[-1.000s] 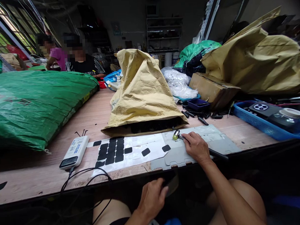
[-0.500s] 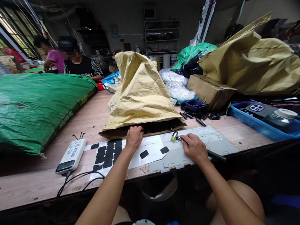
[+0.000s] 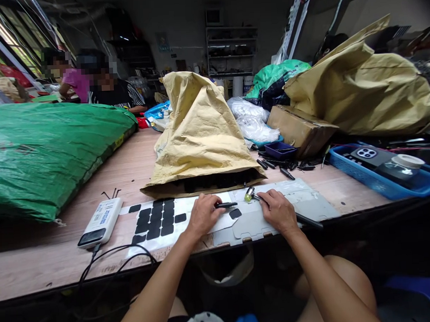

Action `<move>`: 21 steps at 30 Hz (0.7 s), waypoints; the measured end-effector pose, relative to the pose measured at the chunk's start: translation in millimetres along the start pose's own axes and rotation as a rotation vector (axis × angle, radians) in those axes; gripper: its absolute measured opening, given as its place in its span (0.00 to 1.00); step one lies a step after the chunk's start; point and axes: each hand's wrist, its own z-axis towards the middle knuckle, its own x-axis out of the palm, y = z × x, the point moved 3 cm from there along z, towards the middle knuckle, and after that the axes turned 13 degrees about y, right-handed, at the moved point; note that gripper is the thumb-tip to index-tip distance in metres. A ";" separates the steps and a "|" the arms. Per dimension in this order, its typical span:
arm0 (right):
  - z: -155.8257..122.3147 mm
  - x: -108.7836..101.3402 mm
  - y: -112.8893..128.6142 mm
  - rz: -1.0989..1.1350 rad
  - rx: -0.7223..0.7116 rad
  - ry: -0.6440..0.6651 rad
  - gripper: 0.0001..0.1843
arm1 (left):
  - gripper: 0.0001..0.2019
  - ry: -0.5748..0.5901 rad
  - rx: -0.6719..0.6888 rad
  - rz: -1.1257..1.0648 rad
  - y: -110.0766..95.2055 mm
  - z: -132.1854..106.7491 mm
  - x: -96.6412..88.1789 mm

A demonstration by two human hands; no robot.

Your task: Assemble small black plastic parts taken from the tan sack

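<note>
My left hand (image 3: 203, 214) rests on the white sheet (image 3: 189, 214) and pinches a thin black stick-like part (image 3: 227, 205) that points right. Several black rounded pads (image 3: 157, 220) cover the sheet's left side, and one lone pad (image 3: 235, 213) lies just under the part. My right hand (image 3: 278, 210) is closed on a long black tool (image 3: 308, 220) with a yellow-green tip (image 3: 248, 195), held over the grey mat (image 3: 291, 200). Right behind both hands lies the open tan paper sack (image 3: 203, 133) with dark parts inside its mouth.
A white power bank (image 3: 96, 222) with a black cable sits at the left. A big green sack (image 3: 46, 144) fills the left side. A blue tray (image 3: 379, 175) holds a phone and jar at right. Black parts (image 3: 282, 166) lie scattered behind. Two people sit at the far left.
My left hand came up from my lap, reached into the sack's mouth, then drew back onto the white sheet holding a black stick-like part. My right hand stayed put.
</note>
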 end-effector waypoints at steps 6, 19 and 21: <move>-0.1 -0.7 0.8 -0.006 0.008 0.008 0.13 | 0.06 -0.006 -0.056 -0.121 -3.3 -6.8 21.6; 5.3 -28.3 23.4 0.342 -0.098 -0.040 0.17 | 0.07 0.001 -0.068 -0.215 2.7 -4.9 19.1; 4.2 -36.5 40.6 0.454 -0.151 -0.036 0.18 | 0.07 0.002 -0.073 -0.215 2.7 -4.7 19.0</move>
